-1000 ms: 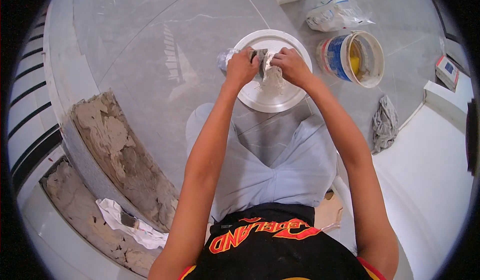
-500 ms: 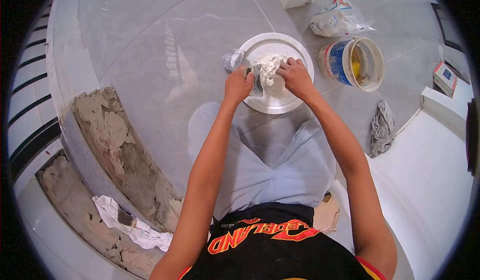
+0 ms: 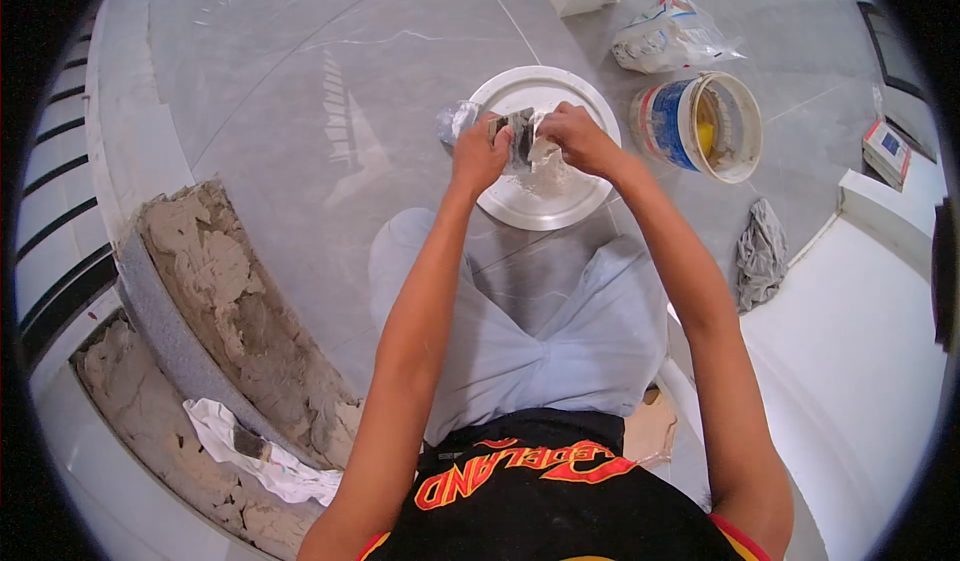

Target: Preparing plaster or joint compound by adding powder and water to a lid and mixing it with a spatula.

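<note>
My left hand (image 3: pixel 480 153) is closed around a putty knife; its wide, dark metal blade (image 3: pixel 519 142) stands over a round white lid (image 3: pixel 512 204). Facing it, my right hand (image 3: pixel 583 141) is curled, with fingertips close to the blade's right edge and to some white paste. What those fingers hold, if anything, is hidden. A thin patch of white paste (image 3: pixel 550 179) is spread on the lid below my right hand. Touching or just beside the lid's left rim is a small bluish-white bundle (image 3: pixel 455 123), partly behind my left hand.
Right of the lid, a white and blue bucket (image 3: pixel 672 123) lies tipped with something yellow inside. Beyond it sits a clear plastic bag (image 3: pixel 672 36). A grey crumpled rag (image 3: pixel 762 256) and a small box (image 3: pixel 886 155) are farther right. Rough mortared steps (image 3: pixel 215 261) and a white cloth (image 3: pixel 290 471) flank my left.
Both hands have shifted slightly away from me and closer together. The white paste heap on the lid has shrunk to a thin patch, and the blade is now up by my right fingertips.
</note>
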The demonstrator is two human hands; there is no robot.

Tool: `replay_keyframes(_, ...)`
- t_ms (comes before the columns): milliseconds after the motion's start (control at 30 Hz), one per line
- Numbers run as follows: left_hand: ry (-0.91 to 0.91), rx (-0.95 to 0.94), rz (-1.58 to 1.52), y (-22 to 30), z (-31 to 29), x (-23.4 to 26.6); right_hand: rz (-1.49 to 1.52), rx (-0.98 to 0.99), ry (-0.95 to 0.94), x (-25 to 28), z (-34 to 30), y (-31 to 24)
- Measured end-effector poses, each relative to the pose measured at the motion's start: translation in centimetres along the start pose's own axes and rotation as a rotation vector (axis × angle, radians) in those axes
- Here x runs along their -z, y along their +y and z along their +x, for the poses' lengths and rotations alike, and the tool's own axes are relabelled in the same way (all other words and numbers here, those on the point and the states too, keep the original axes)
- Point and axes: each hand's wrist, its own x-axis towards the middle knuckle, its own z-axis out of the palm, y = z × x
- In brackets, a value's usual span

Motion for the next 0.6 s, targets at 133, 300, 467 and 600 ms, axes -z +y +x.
replay_keyframes(133,0.011,0.032,0.121,-0.6,-0.2,1.4,-0.157,-0.026,0.017,0.2,-0.3,-0.1)
replay_keyframes(300,-0.033,0.157,0.261,-0.9,-3.9,1.4,-0.387,-0.005,0.086,-1.9,-0.2,-0.7)
replay_keyframes(467,-0.056,0.397,0.181,-2.3,-6.2,0.0,-0.417,-0.008,0.067,-2.5,-1.1,-1.2)
replay_keyframes(600,0.015,0.398,0.117,-4.7,-6.7,0.2,-0.444,-0.106,0.122,-1.3,-1.2,-4.1)
